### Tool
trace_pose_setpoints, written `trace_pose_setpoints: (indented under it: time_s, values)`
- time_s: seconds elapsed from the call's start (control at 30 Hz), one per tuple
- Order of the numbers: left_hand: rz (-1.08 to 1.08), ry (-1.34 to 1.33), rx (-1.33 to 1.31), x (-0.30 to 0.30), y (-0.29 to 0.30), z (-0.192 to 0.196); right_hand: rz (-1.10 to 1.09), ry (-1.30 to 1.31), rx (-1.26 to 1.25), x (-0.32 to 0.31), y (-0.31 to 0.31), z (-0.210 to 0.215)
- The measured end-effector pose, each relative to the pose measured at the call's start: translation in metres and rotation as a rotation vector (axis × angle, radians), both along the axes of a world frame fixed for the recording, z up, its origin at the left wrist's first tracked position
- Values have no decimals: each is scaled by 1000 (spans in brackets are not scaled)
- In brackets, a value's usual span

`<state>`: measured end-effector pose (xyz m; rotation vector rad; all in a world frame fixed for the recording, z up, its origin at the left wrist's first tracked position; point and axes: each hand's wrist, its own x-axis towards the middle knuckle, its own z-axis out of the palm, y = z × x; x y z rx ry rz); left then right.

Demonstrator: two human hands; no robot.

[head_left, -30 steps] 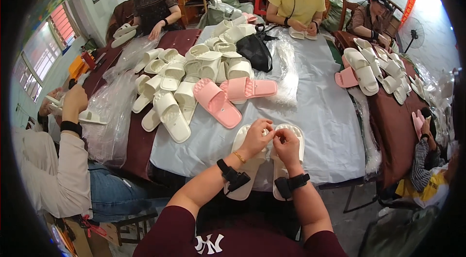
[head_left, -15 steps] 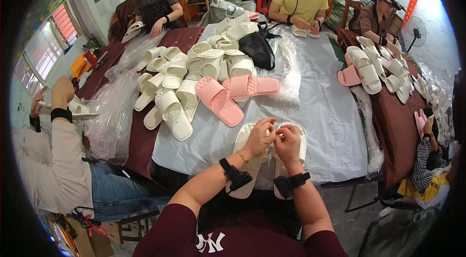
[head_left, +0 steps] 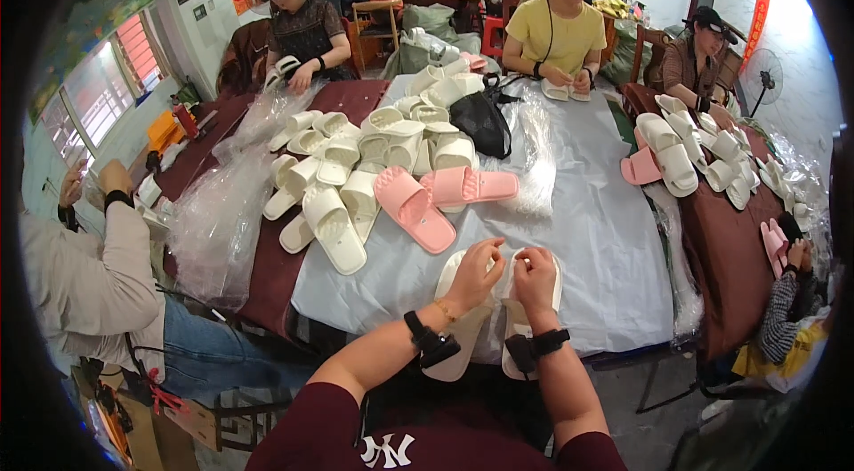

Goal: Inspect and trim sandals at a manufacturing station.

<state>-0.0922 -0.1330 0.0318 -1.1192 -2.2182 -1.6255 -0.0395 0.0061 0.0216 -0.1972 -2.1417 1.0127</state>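
Note:
A pair of off-white slippers lies side by side at the table's near edge, toes away from me: a left slipper [head_left: 452, 354] and a right slipper [head_left: 516, 348]. Over the left one, my left hand [head_left: 476, 277] has its thumb and forefinger pinched together. My right hand [head_left: 535, 282] is curled in a pinch above the right slipper, a small gap from the left hand. Anything between the fingers is too small to make out. Both hands partly cover the slippers' straps. Beyond them lie a pink slipper [head_left: 414, 211] and another pink slipper [head_left: 471, 186].
A pile of white slippers [head_left: 342, 160] stands left of centre. Behind the pink pair are a black mesh bag [head_left: 483, 120] and a bundle of clear thin strands [head_left: 536, 155]. Clear plastic bags [head_left: 218, 231] lie at left. Co-workers sit around the table, one in yellow [head_left: 556, 35] opposite.
My hands, which were touching, have parted slightly and stay above the slippers. The view has tilted up, showing more of the room behind. The far-left co-worker has brought a slipper closer in.

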Motion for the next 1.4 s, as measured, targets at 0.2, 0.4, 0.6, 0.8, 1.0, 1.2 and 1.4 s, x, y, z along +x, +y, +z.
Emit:
trace_pose_setpoints:
  time_s: [0.2,0.4,0.6,0.8,1.0,1.2,1.4]
  values:
    - [82,131,-273,60,-54,17,-11,-86,-188,24,29,5]
    - [23,196,-337,76,-55,6,-169,-113,-274,45,51,-26]
    - [141,65,-733,81,-32,4,-104,-98,-292,56,37,-23]
    - [201,24,-672,70,-26,-6,-53,-139,-323,63,45,-34]
    - [129,89,-644,59,-49,1,1,-137,-746,63,48,-33]
    - [111,153,-634,28,-82,60,-3,-63,-780,68,47,-26]
    - [442,210,-611,-58,-114,137,40,-63,-756,69,51,-38]
